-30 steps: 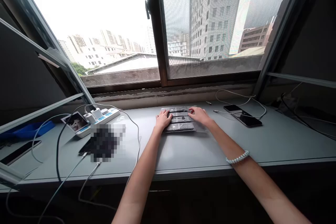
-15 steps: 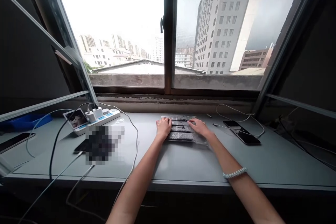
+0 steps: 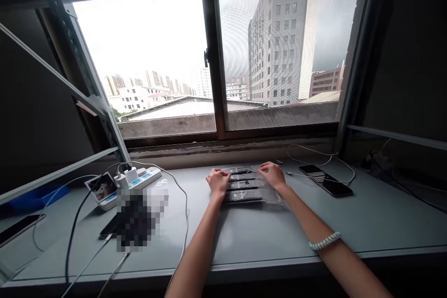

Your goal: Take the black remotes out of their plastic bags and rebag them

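Note:
Several long dark packets in clear plastic [image 3: 244,195] lie side by side on the grey desk, with small light print on top. My left hand [image 3: 217,182] is closed over their left ends, its fingers bent and thumb along the side. At the right end, my right hand [image 3: 273,175] pinches the loose clear plastic near the far packet. The plastic spreads past the packets toward my right wrist, which wears a pale coiled band [image 3: 325,241]. What lies inside the wrapping cannot be made out.
A white power strip [image 3: 145,178] with plugged-in chargers stands left, beside a pixelated dark object [image 3: 134,219] and cables. Right of my hands lies a black phone [image 3: 326,180] with a white cable. Another phone [image 3: 21,228] rests far left near a blue tray [image 3: 38,199].
My right hand has moved a little right and away from the packets, drawing on the plastic. My left hand stays at their left ends. The camera view has tilted upward.

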`<state>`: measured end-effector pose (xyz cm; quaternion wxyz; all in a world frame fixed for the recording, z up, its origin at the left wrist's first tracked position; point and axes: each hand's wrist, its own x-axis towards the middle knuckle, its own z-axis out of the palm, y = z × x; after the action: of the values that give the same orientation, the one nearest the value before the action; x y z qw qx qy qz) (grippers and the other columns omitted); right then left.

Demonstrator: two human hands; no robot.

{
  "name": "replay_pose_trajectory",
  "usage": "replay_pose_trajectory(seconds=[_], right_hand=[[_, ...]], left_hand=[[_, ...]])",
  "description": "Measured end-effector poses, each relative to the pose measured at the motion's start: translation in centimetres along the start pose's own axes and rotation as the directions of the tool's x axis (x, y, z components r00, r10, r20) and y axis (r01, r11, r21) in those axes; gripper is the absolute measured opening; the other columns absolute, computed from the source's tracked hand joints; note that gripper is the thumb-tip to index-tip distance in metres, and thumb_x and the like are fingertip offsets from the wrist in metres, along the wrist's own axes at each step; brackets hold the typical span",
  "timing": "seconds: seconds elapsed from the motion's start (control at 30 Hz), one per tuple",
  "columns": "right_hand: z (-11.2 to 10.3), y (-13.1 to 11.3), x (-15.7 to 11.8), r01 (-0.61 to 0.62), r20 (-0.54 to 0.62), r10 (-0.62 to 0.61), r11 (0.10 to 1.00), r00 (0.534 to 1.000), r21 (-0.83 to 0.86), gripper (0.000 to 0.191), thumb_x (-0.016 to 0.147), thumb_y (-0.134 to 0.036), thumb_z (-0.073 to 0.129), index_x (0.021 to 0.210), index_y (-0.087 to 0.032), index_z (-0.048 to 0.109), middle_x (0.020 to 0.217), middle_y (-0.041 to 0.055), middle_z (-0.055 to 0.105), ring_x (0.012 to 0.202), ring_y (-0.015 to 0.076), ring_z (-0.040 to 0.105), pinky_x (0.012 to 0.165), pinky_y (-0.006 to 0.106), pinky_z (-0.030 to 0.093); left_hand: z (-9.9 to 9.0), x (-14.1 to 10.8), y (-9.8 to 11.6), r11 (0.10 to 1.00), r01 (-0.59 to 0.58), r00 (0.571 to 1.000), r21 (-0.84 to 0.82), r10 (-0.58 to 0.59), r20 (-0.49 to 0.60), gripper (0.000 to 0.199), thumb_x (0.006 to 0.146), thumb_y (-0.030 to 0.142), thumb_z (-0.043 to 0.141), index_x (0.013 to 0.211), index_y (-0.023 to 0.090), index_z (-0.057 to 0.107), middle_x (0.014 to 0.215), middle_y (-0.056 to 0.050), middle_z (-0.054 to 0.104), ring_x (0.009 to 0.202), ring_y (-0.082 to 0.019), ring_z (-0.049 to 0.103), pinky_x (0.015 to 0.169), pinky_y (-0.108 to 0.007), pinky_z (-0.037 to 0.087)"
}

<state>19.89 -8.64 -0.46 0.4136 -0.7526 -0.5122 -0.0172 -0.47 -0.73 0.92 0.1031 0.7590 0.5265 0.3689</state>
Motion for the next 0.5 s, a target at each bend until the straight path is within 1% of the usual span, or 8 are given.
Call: replay_pose_trajectory(seconds=[0.07,0.1,0.13,0.2,0.23,0.3,0.37,0.5], right_hand=[[-0.1,-0.1,0.1,-0.013,-0.031,0.013,1.000,0.999,0.003,0.019,0.076,-0.032,0.058,0.066,-0.020,0.069,0.095,0.0033,0.067,0.081,0.0182,0.062,0.064,0.026,0.043],[-0.1,-0.2,0.1,-0.012,-0.043,0.012,1.000,0.999,0.007,0.019,0.075,-0.033,0.059,0.067,-0.020,0.069,0.093,0.0036,0.067,0.080,0.0181,0.062,0.063,0.026,0.043],[-0.1,-0.3,0.1,-0.009,-0.054,0.009,1.000,0.998,0.012,0.019,0.075,-0.033,0.059,0.067,-0.020,0.069,0.091,0.0040,0.068,0.078,0.0179,0.062,0.063,0.026,0.043],[-0.2,-0.5,0.1,-0.007,-0.068,0.008,1.000,0.998,0.015,0.019,0.074,-0.035,0.061,0.067,-0.020,0.069,0.090,0.0040,0.067,0.077,0.0177,0.062,0.062,0.025,0.043],[-0.3,-0.6,0.1,-0.012,-0.073,0.013,1.000,0.997,0.012,0.019,0.073,-0.036,0.062,0.067,-0.020,0.069,0.090,0.0037,0.067,0.077,0.0179,0.062,0.062,0.025,0.043],[-0.4,-0.9,0.1,-0.028,-0.078,0.028,1.000,0.997,0.002,0.019,0.072,-0.038,0.063,0.066,-0.021,0.069,0.090,0.0030,0.068,0.078,0.0184,0.062,0.062,0.025,0.042],[-0.5,-1.1,0.0,-0.038,-0.076,0.038,0.999,0.996,-0.001,0.020,0.072,-0.040,0.062,0.067,-0.021,0.069,0.089,0.0029,0.068,0.079,0.0186,0.063,0.061,0.025,0.042],[-0.5,-1.2,0.2,-0.005,-0.066,0.008,0.999,0.998,0.039,0.022,0.079,-0.038,0.055,0.074,-0.021,0.069,0.086,0.0029,0.068,0.078,0.0172,0.063,0.060,0.024,0.040]], left_hand=[[0.2,-0.2,0.7,0.988,-0.148,0.989,-0.034,0.149,0.027,0.024,0.073,0.045,0.063,0.067,0.023,0.068,0.102,-0.003,0.061,0.103,-0.021,0.055,0.095,-0.037,0.036],[0.3,-0.5,1.1,0.969,-0.235,0.968,-0.075,0.240,0.066,0.026,0.071,0.049,0.064,0.071,0.024,0.068,0.105,-0.003,0.060,0.104,-0.021,0.054,0.096,-0.036,0.036],[0.3,-0.7,1.6,0.940,-0.316,0.936,-0.127,0.331,0.117,0.029,0.069,0.052,0.065,0.079,0.025,0.068,0.109,-0.003,0.059,0.108,-0.021,0.053,0.097,-0.035,0.036],[0.5,-1.3,2.3,0.883,-0.414,0.857,-0.220,0.460,0.234,0.049,0.066,0.058,0.065,0.104,0.028,0.063,0.121,-0.002,0.054,0.119,-0.024,0.045,0.102,-0.035,0.033],[0.6,-1.6,2.6,0.870,-0.429,0.822,-0.244,0.488,0.293,0.061,0.065,0.061,0.063,0.116,0.029,0.056,0.126,-0.003,0.051,0.126,-0.025,0.038,0.105,-0.036,0.029],[0.8,-2.1,2.9,0.873,-0.425,0.779,-0.241,0.488,0.394,0.075,0.065,0.066,0.060,0.129,0.029,0.045,0.135,-0.004,0.044,0.135,-0.027,0.022,0.109,-0.039,0.021],[1.0,-2.3,2.9,0.884,-0.423,0.757,-0.198,0.465,0.459,0.086,0.061,0.069,0.060,0.133,0.028,0.039,0.142,-0.005,0.036,0.137,-0.028,0.012,0.111,-0.042,0.015],[1.1,-2.1,2.8,0.883,-0.450,0.714,-0.131,0.444,0.542,0.106,0.047,0.072,0.066,0.138,0.031,0.031,0.148,-0.003,0.023,0.138,-0.030,0.001,0.112,-0.047,0.003]])
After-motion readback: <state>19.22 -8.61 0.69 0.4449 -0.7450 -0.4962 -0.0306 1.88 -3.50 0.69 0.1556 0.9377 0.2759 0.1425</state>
